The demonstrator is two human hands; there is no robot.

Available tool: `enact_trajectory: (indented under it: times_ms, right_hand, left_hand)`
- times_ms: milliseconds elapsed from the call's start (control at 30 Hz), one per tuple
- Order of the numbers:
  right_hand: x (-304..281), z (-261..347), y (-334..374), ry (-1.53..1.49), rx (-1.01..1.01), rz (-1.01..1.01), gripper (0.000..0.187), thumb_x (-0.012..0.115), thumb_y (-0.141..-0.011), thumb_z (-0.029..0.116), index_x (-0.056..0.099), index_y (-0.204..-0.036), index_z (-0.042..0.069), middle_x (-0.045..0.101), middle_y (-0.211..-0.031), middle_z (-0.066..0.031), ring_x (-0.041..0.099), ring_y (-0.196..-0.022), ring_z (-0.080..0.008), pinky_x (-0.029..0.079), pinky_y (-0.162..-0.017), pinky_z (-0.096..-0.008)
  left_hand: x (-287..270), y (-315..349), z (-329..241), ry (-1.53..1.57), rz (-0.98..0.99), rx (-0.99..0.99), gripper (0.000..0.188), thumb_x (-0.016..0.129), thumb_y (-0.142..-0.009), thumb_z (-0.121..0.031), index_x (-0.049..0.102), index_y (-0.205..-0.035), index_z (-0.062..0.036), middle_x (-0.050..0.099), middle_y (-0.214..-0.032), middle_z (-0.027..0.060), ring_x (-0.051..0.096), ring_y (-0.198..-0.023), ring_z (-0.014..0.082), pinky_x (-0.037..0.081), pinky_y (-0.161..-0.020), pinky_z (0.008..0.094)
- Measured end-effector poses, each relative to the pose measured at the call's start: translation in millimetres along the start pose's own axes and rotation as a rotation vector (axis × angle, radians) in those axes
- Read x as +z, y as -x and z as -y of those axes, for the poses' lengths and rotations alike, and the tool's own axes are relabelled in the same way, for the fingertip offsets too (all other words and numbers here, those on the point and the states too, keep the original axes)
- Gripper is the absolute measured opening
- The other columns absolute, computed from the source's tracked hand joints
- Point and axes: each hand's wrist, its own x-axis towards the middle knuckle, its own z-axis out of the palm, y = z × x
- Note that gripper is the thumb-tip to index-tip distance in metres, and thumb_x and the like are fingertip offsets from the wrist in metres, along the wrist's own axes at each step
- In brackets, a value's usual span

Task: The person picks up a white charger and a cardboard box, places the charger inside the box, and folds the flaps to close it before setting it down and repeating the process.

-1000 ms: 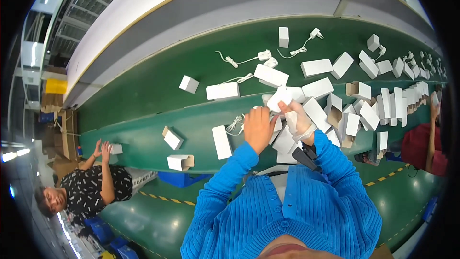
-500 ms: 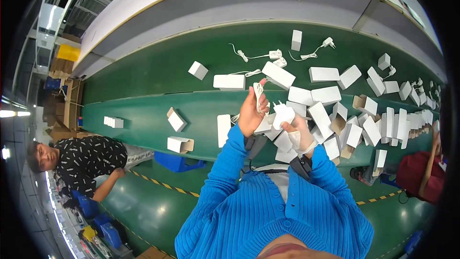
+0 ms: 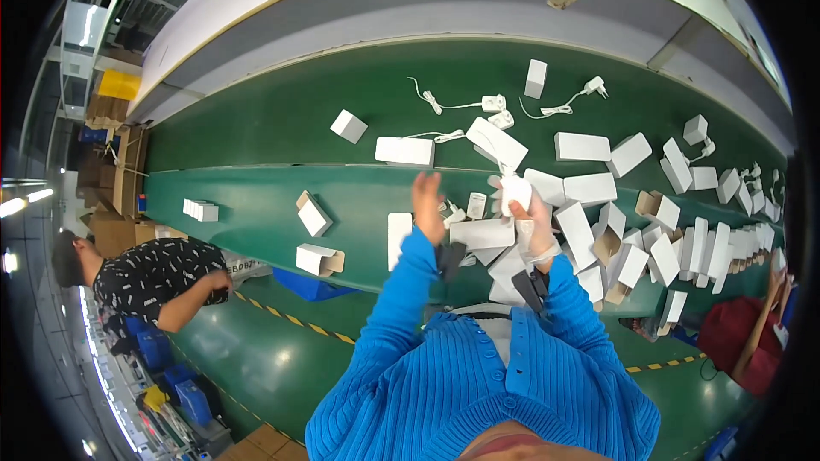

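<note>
My right hand [image 3: 536,229], in a thin translucent glove, grips a white power adapter [image 3: 515,191] over the near green belt. The adapter's white cable rises from its far end, in front of a white box [image 3: 497,141]. Apart from it, my left hand [image 3: 427,207] is raised with its fingers stretched out and nothing seen in them. Between my hands lie another white adapter [image 3: 477,204] and some cable. A white carton [image 3: 482,233] lies just below them, and an upright narrow white box [image 3: 399,240] stands left of my left wrist.
Many white cartons [image 3: 589,189] crowd the belt to the right, some with open brown flaps. Coiled adapters [image 3: 493,103] lie on the far green surface [image 3: 273,132]. A person in a black patterned shirt [image 3: 158,277] stands at left; another in dark red [image 3: 739,333] at right.
My left hand has let go of the coiled cable and moved slightly left and down. The adapter in my right hand has turned, its cable now pointing away. The person at left has turned their head.
</note>
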Motion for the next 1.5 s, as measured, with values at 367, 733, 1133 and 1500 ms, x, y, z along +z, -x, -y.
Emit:
enact_trajectory:
  times_ms: [367, 733, 1133, 1500]
  right_hand:
    - [-31, 22, 24, -0.039, 0.108, 0.020, 0.054, 0.055, -0.090, 0.036, 0.041, -0.128, 0.000, 0.059, -0.102, -0.0047, 0.053, -0.085, -0.0097, 0.043, -0.073, -0.0220]
    - [-27, 32, 33, -0.186, 0.185, 0.024, 0.059, 0.054, -0.090, 0.038, 0.039, -0.132, -0.001, 0.059, -0.104, -0.0074, 0.053, -0.093, -0.0128, 0.039, -0.083, -0.0252]
    - [9, 110, -9, -0.137, 0.085, 0.197, 0.074, 0.058, -0.084, 0.049, 0.037, -0.132, -0.003, 0.058, -0.109, -0.0103, 0.053, -0.097, -0.0148, 0.040, -0.084, -0.0269]
    - [11, 119, -26, 0.589, -0.243, 0.577, 0.055, 0.062, -0.081, 0.025, 0.047, -0.128, 0.001, 0.058, -0.105, -0.0121, 0.055, -0.100, -0.0201, 0.042, -0.083, -0.0258]
  left_hand:
    - [-20, -193, 13, -1.177, -0.770, -0.061, 0.119, 0.080, -0.051, -0.054, 0.017, -0.141, -0.0082, 0.033, -0.132, 0.0257, 0.036, -0.122, 0.0374, 0.033, -0.098, 0.0518]
    - [-36, -188, -34, -1.025, -0.804, -0.002, 0.127, 0.082, -0.049, -0.046, 0.006, -0.144, -0.0116, 0.035, -0.129, 0.0247, 0.039, -0.114, 0.0405, 0.034, -0.097, 0.0501]
    - [-92, -171, -79, -0.625, 0.210, 0.254, 0.085, 0.078, -0.056, -0.010, 0.034, -0.129, -0.0056, 0.049, -0.118, 0.0103, 0.047, -0.110, 0.0251, 0.038, -0.097, 0.0366]
    - [-14, 9, -112, -0.817, 0.993, 0.312, 0.095, 0.081, -0.060, -0.011, 0.028, -0.138, -0.0105, 0.043, -0.132, 0.0057, 0.044, -0.120, 0.0206, 0.041, -0.095, 0.0371]
